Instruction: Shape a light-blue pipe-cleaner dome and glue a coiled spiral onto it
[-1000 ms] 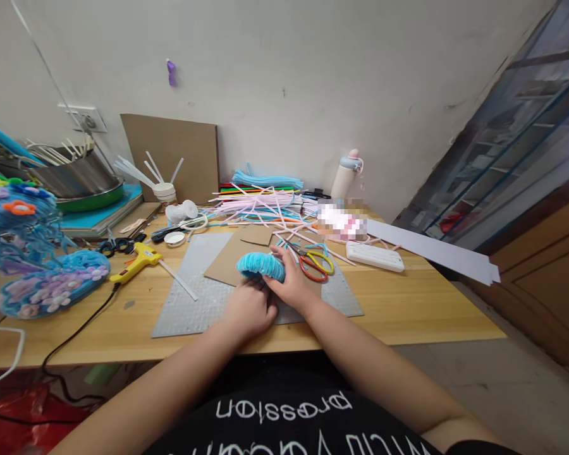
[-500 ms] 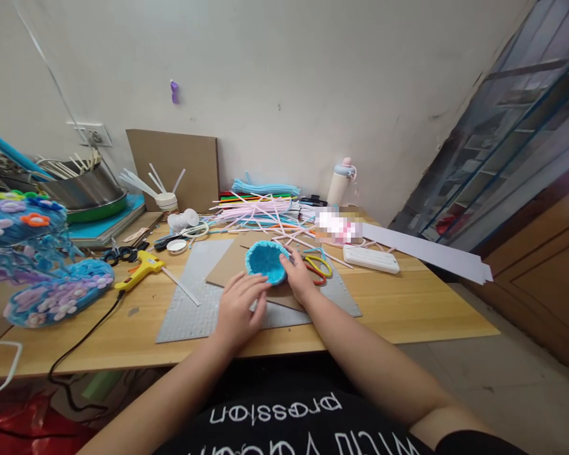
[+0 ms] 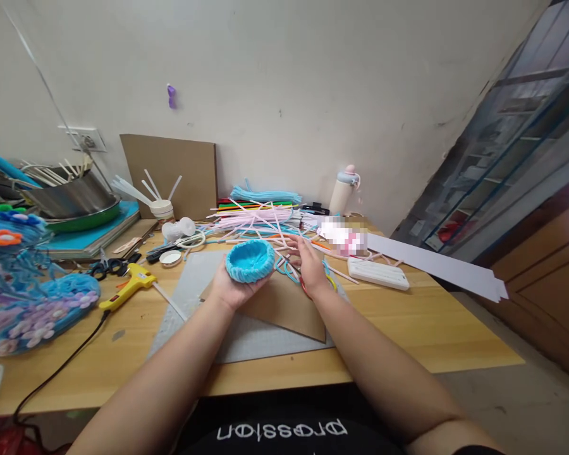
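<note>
Your right hand has come off the rim of the blue fuzzy bowl since half a second ago, and your left hand has slid beneath it. The bowl now sits in your left palm, hollow facing up, raised over the grey cutting mat and the brown cardboard sheet. Your left grip is cupped around its underside and left flank; the fingertips are hidden below it. Your right grip is spread, fingers reaching forward and a little left, with a gap between them and the bowl. That hand is over the scissors, and you cannot tell from this angle whether it touches them. Both your forearms reach up and inward from the lower corners.

The worktop has its near edge close to your body, just past the mat's front edge, and its right corner lies well beyond your right forearm. Bare wood shows between that forearm and the white box. On your left, the yellow glue gun lies near the mat, with its white stick reaching over it.

Your black shirt carries white lettering, upside down from here, that reads "pression".
</note>
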A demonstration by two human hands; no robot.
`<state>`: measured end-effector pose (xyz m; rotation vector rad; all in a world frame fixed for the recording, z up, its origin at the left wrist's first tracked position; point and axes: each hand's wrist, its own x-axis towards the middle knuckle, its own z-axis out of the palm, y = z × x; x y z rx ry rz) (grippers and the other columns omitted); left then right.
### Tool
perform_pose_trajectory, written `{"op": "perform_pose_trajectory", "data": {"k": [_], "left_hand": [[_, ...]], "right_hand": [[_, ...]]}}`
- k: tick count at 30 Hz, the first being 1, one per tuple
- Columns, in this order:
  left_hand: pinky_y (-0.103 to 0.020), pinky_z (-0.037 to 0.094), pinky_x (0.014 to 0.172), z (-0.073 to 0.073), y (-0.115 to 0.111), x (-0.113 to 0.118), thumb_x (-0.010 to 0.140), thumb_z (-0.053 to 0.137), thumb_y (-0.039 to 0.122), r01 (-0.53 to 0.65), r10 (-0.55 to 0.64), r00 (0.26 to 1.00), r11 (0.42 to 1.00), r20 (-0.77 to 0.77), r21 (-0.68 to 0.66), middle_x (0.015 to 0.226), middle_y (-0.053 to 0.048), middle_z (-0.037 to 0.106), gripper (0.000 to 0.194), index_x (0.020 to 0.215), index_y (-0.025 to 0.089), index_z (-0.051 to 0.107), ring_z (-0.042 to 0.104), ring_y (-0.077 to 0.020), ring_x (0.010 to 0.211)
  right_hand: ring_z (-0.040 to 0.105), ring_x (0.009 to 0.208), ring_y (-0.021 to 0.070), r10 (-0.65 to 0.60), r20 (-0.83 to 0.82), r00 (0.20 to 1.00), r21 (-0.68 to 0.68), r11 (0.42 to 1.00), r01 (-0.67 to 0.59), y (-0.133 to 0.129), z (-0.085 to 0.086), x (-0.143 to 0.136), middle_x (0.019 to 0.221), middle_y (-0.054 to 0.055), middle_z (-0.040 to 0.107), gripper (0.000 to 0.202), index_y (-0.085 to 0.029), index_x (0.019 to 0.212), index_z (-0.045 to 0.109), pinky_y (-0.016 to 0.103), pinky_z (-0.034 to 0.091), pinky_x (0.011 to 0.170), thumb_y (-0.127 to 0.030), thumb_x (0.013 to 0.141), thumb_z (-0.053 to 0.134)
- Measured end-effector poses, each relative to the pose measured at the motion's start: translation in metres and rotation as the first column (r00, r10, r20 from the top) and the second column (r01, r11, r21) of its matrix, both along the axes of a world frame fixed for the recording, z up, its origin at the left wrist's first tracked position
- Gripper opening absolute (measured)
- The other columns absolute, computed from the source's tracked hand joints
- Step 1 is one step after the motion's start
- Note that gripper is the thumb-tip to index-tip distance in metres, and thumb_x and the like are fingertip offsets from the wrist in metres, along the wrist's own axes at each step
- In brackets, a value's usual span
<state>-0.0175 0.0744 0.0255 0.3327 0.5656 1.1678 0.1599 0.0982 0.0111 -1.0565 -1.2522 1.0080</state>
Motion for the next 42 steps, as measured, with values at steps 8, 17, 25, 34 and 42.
{"op": "perform_pose_trajectory", "data": {"k": [8, 17, 25, 34, 42], "left_hand": [[-0.056, 0.051, 0.082, -0.004, 0.001, -0.006, 0.088, 0.037, 0.048, -0.278, 0.277, 0.961, 0.958, -0.021, -0.074, 0.107, -0.012, 0.068, 0.044, 0.111, 0.019, 0.061, 0.065, -0.0332, 0.098], [-0.054, 0.053, 0.079, 0.0, -0.004, -0.007, 0.091, 0.03, 0.056, -0.374, 0.372, 0.928, 0.924, -0.035, -0.077, 0.109, -0.011, 0.068, 0.051, 0.109, 0.021, 0.062, 0.066, -0.0326, 0.097], [-0.044, 0.054, 0.083, -0.008, -0.009, 0.015, 0.091, 0.038, 0.043, -0.301, 0.298, 0.953, 0.952, -0.044, -0.053, 0.095, -0.008, 0.071, 0.038, 0.1, 0.017, 0.065, 0.067, -0.0252, 0.09], [-0.041, 0.052, 0.088, -0.01, -0.023, 0.028, 0.084, 0.052, 0.028, -0.239, 0.24, 0.96, 0.971, -0.147, 0.027, 0.087, -0.005, 0.071, 0.024, 0.1, 0.016, 0.066, 0.068, -0.0208, 0.08], [-0.049, 0.051, 0.091, -0.001, -0.019, 0.025, 0.088, 0.049, 0.032, -0.212, 0.203, 0.977, 0.959, -0.07, -0.186, 0.085, -0.01, 0.072, 0.027, 0.093, 0.012, 0.066, 0.069, -0.0274, 0.088]], "right_hand": [[0.047, 0.13, 0.0251, 0.268, 0.533, 0.803, 0.156, 0.901, -0.405, -0.016, -0.026, -0.007, 0.134, 0.003, 0.059, 0.032, -0.031, 0.114, 0.066, 0.055, 0.02, 0.113, -0.034, 0.083, 0.063], [0.041, 0.135, 0.0306, 0.118, 0.82, 0.559, 0.137, 0.909, -0.394, -0.01, -0.04, 0.0, 0.14, 0.005, 0.053, 0.033, -0.036, 0.12, 0.062, 0.069, -0.009, 0.107, -0.033, 0.087, 0.059], [0.059, 0.119, 0.0228, 0.186, -0.062, 0.981, -0.005, 0.982, -0.187, -0.015, -0.027, -0.031, 0.13, 0.005, 0.062, 0.054, -0.029, 0.129, 0.053, 0.049, 0.047, 0.098, -0.057, 0.096, 0.021], [0.069, 0.093, 0.0259, 0.057, -0.572, 0.818, -0.291, 0.919, -0.267, -0.01, -0.022, -0.022, 0.089, 0.006, 0.074, 0.025, -0.018, 0.088, 0.067, 0.043, 0.055, 0.087, -0.04, 0.08, 0.058], [0.064, 0.108, 0.0242, 0.081, -0.564, 0.821, -0.239, 0.936, -0.257, -0.011, -0.018, -0.017, 0.104, 0.007, 0.072, 0.038, -0.023, 0.098, 0.064, 0.045, 0.052, 0.094, -0.049, 0.09, 0.038]]}}
